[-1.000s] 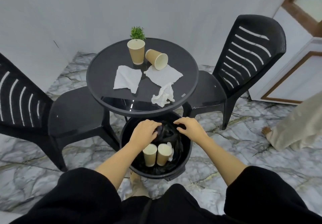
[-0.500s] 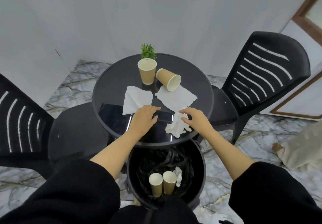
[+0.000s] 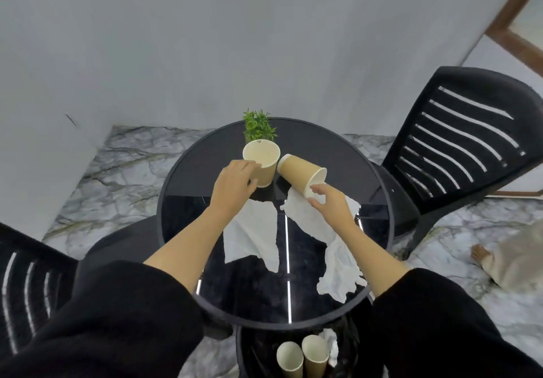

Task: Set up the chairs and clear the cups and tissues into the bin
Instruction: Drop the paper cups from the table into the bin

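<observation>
On the round black table (image 3: 352,172) a tan paper cup (image 3: 266,161) stands upright; my left hand (image 3: 233,191) wraps its fingers around the cup's left side. A second cup (image 3: 299,170) lies tipped over beside it, and my right hand (image 3: 330,205) pinches its rim. Both cups still rest on the table. A flat tissue (image 3: 252,236) lies under my left wrist, another tissue (image 3: 302,219) under the tipped cup, and a crumpled tissue (image 3: 340,274) near the front edge. The black bin (image 3: 244,348) below holds two cups (image 3: 302,357) and a tissue.
A small green plant (image 3: 258,126) stands behind the upright cup. One black slatted chair (image 3: 458,142) is at the table's right, another (image 3: 26,289) at its left. Another person's foot and pale garment (image 3: 505,260) are on the marble floor at right. A grey wall runs behind.
Both hands rose from the bin, passed over the tissues and reached the two cups at the back of the table. My view lifted from the bin to the tabletop.
</observation>
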A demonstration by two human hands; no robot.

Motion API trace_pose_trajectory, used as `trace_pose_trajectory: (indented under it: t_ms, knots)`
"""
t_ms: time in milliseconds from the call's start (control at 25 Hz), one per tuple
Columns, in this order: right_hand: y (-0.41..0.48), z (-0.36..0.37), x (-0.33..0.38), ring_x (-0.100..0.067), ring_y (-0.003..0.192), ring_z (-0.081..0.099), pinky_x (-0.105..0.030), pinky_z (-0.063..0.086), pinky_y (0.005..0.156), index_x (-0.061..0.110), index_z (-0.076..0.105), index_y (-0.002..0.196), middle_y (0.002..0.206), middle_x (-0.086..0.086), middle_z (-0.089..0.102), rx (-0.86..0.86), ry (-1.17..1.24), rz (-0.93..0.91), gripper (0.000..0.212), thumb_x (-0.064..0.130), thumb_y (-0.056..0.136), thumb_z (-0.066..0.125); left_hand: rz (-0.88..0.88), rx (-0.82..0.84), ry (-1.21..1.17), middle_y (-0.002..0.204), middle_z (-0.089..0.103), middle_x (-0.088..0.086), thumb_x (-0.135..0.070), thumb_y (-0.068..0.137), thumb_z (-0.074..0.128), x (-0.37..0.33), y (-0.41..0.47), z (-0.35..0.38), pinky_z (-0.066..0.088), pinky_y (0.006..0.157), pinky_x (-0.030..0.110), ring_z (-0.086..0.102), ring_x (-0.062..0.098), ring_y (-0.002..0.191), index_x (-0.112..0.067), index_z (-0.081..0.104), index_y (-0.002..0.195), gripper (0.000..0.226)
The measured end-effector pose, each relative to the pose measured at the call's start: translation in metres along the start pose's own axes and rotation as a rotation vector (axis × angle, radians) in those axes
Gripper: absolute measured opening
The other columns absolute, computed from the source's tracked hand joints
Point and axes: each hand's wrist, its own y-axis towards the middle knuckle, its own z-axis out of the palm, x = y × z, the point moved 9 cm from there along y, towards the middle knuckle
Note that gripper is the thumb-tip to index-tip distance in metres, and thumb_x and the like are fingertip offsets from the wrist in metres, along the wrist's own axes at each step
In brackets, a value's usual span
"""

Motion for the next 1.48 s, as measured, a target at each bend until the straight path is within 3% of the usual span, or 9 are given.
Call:
trace_pose_trajectory:
  t_ms: [240,400,480,600,760,920,1080,1200,1480]
  knots:
    - [0.017,0.012,-0.004,-0.031,0.102,0.060,-0.026,0.037,0.077,-0.001,0.063,0.104,0.108,-0.021,0.066,-0.158,0.261,0.190,0.020,0.010,0.089,0.055,0.077,0.110,0.071,0.119,0.065,0.010,-0.013,0.087,0.056,-0.003,0.026,0.021,0.044,0.097,0.037,0.058,0.027,0.109,-0.013,0.057,0.122,0.035]
    - [0.018,-0.014,0.008,-0.032,0.079,0.056,-0.018,0.038,0.057,-0.006,0.061,0.080,0.087,-0.028,0.063,-0.271,0.299,0.196,0.016,0.004,0.089,0.052,0.030,0.138,0.128,0.101,0.069,0.015,-0.006,0.088,0.048,-0.012,0.031,0.016,0.044,0.066,0.034,0.062,0.033,0.089,-0.010,0.060,0.110,0.025]
    - [0.011,-0.030,0.016,-0.029,0.070,0.051,-0.011,0.036,0.054,-0.007,0.063,0.082,0.086,-0.030,0.065,-0.314,0.310,0.141,0.018,0.005,0.089,0.052,-0.002,0.119,0.077,0.102,0.068,0.017,-0.006,0.089,0.046,-0.018,0.031,0.008,0.040,0.062,0.033,0.063,0.034,0.087,-0.008,0.059,0.107,0.022]
    - [-0.006,-0.057,0.024,-0.032,0.072,0.057,-0.017,0.044,0.062,-0.004,0.065,0.087,0.088,-0.029,0.067,-0.380,0.293,0.051,0.017,0.006,0.090,0.052,0.034,0.079,0.050,0.105,0.068,0.017,-0.008,0.090,0.048,-0.042,0.025,-0.004,0.045,0.064,0.033,0.064,0.034,0.088,-0.008,0.059,0.107,0.021]
    - [-0.032,-0.086,0.024,-0.037,0.084,0.064,-0.045,0.056,0.081,-0.001,0.066,0.092,0.091,-0.024,0.069,-0.390,0.238,-0.042,0.014,0.006,0.090,0.054,0.065,0.037,0.038,0.103,0.068,0.017,-0.007,0.090,0.046,-0.075,0.007,-0.012,0.050,0.066,0.040,0.063,0.036,0.086,-0.009,0.059,0.108,0.022]
    - [-0.069,-0.106,0.012,-0.018,0.083,0.058,-0.029,0.050,0.081,0.002,0.067,0.097,0.091,-0.009,0.068,-0.365,0.214,-0.089,0.015,0.008,0.090,0.055,0.044,0.031,0.033,0.100,0.068,0.016,-0.007,0.089,0.044,-0.106,-0.028,-0.011,0.050,0.065,0.041,0.062,0.036,0.084,-0.010,0.061,0.106,0.024]
    - [-0.111,-0.118,-0.007,-0.016,0.077,0.056,-0.018,0.042,0.068,0.002,0.067,0.090,0.079,-0.004,0.063,-0.292,0.207,-0.156,0.014,0.005,0.089,0.054,0.006,0.037,0.051,0.100,0.069,0.015,-0.007,0.088,0.042,-0.135,-0.071,-0.008,0.051,0.067,0.041,0.062,0.037,0.086,-0.011,0.062,0.105,0.026]
    - [-0.151,-0.126,-0.027,-0.016,0.073,0.056,-0.004,0.039,0.059,0.003,0.066,0.083,0.076,-0.013,0.067,-0.250,0.187,-0.199,0.013,0.006,0.088,0.055,-0.030,0.033,0.042,0.102,0.070,0.014,-0.007,0.088,0.042,-0.158,-0.108,-0.009,0.053,0.071,0.044,0.062,0.036,0.088,-0.011,0.062,0.103,0.025]
    - [-0.228,-0.132,-0.072,-0.028,0.074,0.061,-0.027,0.043,0.069,0.001,0.066,0.085,0.083,-0.018,0.070,-0.142,0.116,-0.258,0.011,0.005,0.087,0.056,-0.056,0.005,-0.031,0.103,0.069,0.008,-0.011,0.089,0.046,-0.208,-0.197,-0.001,0.049,0.071,0.037,0.062,0.030,0.090,-0.013,0.062,0.101,0.021]
